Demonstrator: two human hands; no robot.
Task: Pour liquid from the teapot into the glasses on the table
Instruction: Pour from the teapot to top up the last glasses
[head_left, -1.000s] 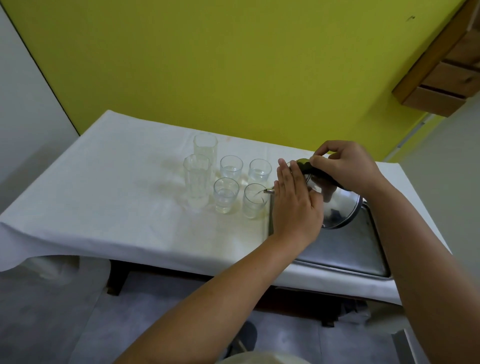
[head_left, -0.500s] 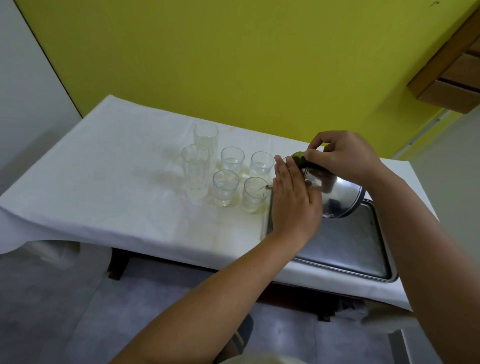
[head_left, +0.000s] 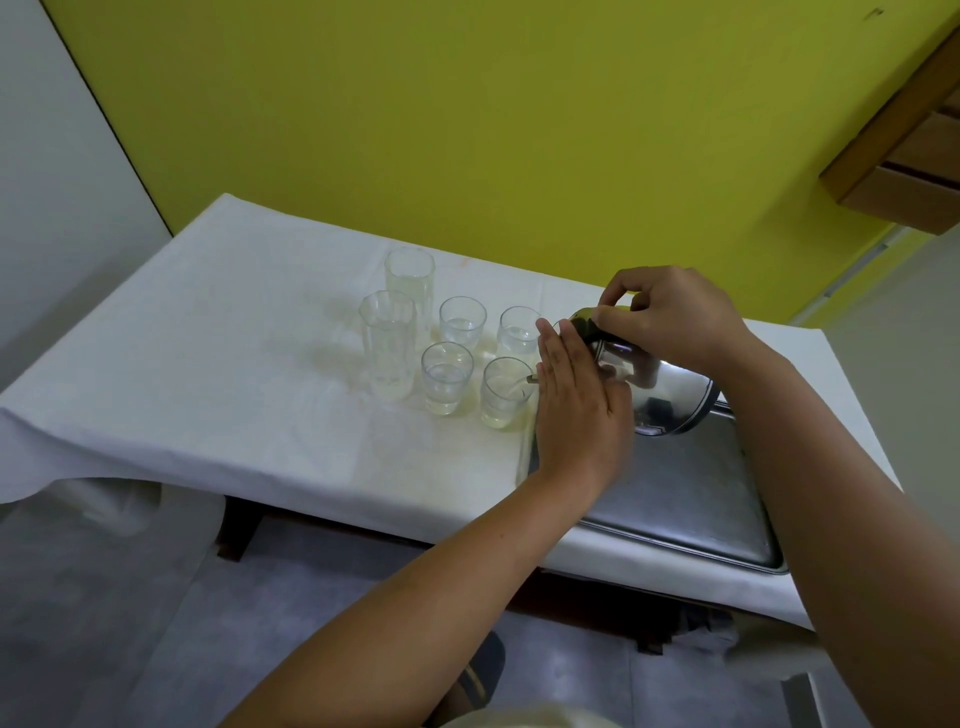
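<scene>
**Tipped teapot over the near glass**

I see the steel teapot (head_left: 660, 395) tilted above the tray (head_left: 691, 499), spout at the near-right glass (head_left: 503, 392). My right hand (head_left: 670, 317) is closed on its handle; my left hand (head_left: 576, 410) lies flat against the body. Smooth metal, likely slippery and weighty; the handle is the safest hold.

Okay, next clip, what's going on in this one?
A person is pouring from a steel teapot into the near right small glass, one of six glasses on a white-clothed table. The right hand grips the teapot's top and tips it left, spout over that glass. The left hand lies flat against the pot's front. A metal tray sits under the pot. All six glasses appear to hold some liquid.
</scene>
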